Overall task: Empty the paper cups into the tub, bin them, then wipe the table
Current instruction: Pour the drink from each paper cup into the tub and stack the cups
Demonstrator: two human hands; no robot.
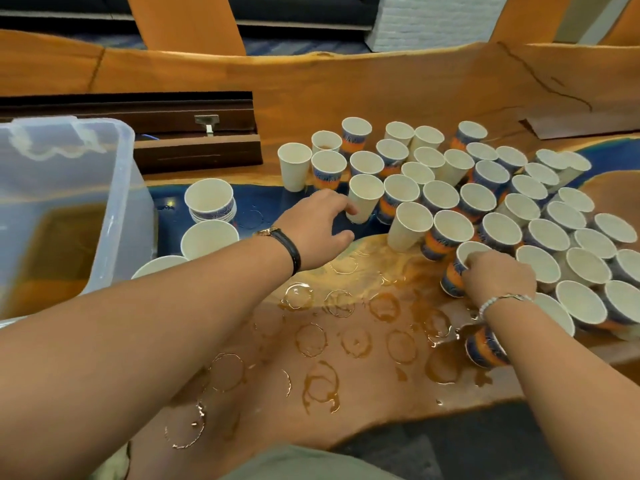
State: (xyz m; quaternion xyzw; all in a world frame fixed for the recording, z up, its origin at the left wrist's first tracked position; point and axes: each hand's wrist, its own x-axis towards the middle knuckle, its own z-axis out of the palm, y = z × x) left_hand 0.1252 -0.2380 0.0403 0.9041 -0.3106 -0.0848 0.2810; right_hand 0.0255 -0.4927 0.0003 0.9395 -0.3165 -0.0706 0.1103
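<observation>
A white cup [364, 199] is touched by the half-open left hand [317, 228]; a patterned cup [454, 273] is pinched by the right hand [500, 280]. Crowded neighbouring cups [448, 233] could be toppled and spilled.

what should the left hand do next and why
Probably curl the left hand round the white cup and lift it. Its fingertips just touch that cup with the thumb apart, while the right hand grips a patterned cup at its rim. Both cups could then go to the tub on the left, which holds brown liquid.
</observation>
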